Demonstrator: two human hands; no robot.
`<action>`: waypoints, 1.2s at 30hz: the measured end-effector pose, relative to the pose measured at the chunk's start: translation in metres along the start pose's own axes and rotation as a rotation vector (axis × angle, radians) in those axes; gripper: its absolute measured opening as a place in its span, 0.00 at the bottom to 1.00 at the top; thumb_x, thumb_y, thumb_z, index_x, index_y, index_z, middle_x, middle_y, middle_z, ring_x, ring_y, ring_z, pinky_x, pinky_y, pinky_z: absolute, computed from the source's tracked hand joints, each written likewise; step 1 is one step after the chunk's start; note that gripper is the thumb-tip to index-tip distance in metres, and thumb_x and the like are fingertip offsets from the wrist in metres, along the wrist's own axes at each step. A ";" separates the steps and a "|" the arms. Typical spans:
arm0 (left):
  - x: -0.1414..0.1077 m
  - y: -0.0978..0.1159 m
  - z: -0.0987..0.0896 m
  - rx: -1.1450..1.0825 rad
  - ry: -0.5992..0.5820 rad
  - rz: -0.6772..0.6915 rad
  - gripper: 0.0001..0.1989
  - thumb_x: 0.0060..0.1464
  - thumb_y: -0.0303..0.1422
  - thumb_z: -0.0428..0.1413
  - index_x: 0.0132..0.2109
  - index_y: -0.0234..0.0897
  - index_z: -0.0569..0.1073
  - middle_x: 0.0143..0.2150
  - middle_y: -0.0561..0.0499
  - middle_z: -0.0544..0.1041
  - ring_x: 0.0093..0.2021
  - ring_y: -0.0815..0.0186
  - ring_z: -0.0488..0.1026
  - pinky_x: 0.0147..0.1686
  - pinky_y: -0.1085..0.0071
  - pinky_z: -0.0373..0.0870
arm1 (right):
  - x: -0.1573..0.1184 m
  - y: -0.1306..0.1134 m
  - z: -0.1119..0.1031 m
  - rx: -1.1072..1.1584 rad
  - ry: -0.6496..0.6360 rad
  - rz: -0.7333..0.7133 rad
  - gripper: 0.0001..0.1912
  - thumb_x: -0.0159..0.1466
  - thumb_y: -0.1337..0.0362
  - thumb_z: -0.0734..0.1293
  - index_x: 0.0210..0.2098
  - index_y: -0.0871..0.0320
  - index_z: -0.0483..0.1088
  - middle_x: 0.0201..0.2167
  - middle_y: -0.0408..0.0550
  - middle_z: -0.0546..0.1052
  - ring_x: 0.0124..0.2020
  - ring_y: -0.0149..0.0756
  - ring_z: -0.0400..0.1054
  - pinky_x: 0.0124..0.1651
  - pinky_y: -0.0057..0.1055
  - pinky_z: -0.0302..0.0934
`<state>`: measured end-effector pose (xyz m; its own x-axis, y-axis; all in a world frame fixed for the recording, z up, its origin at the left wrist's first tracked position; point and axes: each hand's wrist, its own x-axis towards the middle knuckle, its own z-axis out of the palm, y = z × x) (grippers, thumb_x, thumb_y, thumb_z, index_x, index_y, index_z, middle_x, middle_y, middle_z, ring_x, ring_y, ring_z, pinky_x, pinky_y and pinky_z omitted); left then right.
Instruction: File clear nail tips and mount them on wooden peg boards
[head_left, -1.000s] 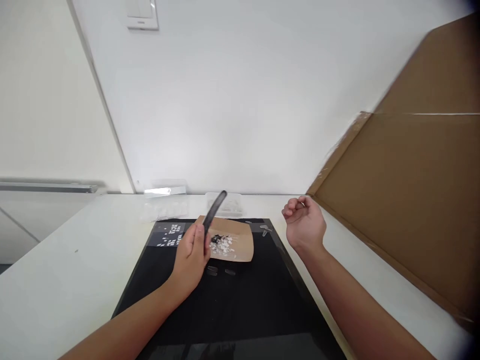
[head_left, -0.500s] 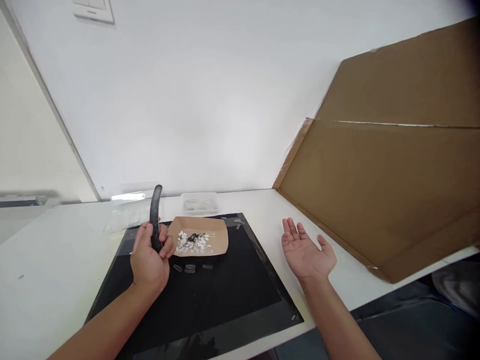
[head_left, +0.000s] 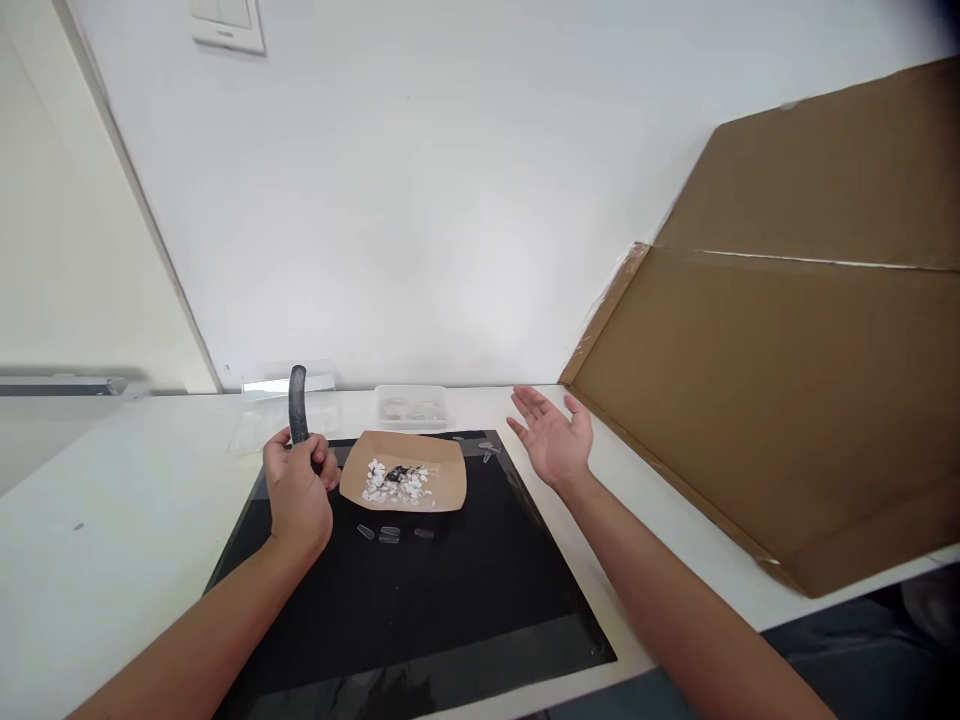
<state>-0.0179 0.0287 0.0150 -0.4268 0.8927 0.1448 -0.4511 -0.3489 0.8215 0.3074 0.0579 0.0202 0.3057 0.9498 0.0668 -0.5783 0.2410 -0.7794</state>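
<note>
My left hand (head_left: 300, 495) is closed around a dark, curved, stick-like object (head_left: 298, 400), which stands upright out of the fist. Just right of that hand, a brown paper tray (head_left: 450, 480) on the black mat (head_left: 465, 590) holds small white pieces (head_left: 405, 485) and a dark bit. My right hand (head_left: 553, 435) is raised palm up past the mat's back right corner, fingers spread, holding nothing. Several clear, nail-shaped pieces (head_left: 389, 531) lie on the mat in front of the tray.
Behind the tray, a clear plastic box (head_left: 411, 408) stands near the wall, with clear packaging (head_left: 255, 425) to its left. More clear pieces (head_left: 489, 447) lie at the mat's back right corner. A large cardboard sheet (head_left: 787, 380) stands along the right side.
My right hand has moved left and farther back, still open. The curved object in my left hand has tilted slightly. The whole view has shifted a little.
</note>
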 end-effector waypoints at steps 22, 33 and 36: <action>0.041 -0.008 -0.020 0.128 0.047 -0.077 0.19 0.52 0.28 0.58 0.48 0.45 0.60 0.27 0.63 0.65 0.17 0.75 0.57 0.18 0.77 0.60 | 0.002 0.025 -0.014 0.295 0.060 0.072 0.31 0.65 0.39 0.59 0.57 0.53 0.68 0.62 0.56 0.74 0.69 0.45 0.64 0.60 0.49 0.73; 0.033 -0.021 -0.022 0.247 -0.144 -0.041 0.15 0.59 0.34 0.59 0.50 0.45 0.62 0.29 0.62 0.66 0.17 0.75 0.59 0.17 0.78 0.60 | -0.001 0.029 -0.013 0.180 0.008 0.151 0.27 0.63 0.42 0.63 0.54 0.52 0.71 0.59 0.55 0.76 0.68 0.45 0.63 0.61 0.43 0.72; 0.032 -0.022 -0.023 0.280 -0.154 -0.012 0.14 0.61 0.34 0.58 0.50 0.45 0.62 0.28 0.62 0.66 0.17 0.75 0.59 0.17 0.78 0.60 | -0.004 0.027 -0.011 0.191 -0.013 0.170 0.27 0.63 0.43 0.63 0.54 0.53 0.71 0.60 0.56 0.76 0.68 0.46 0.64 0.62 0.45 0.72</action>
<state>-0.0395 0.0588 -0.0112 -0.2895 0.9364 0.1984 -0.2128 -0.2651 0.9405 0.2984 0.0582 -0.0082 0.1824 0.9821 -0.0460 -0.7537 0.1097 -0.6480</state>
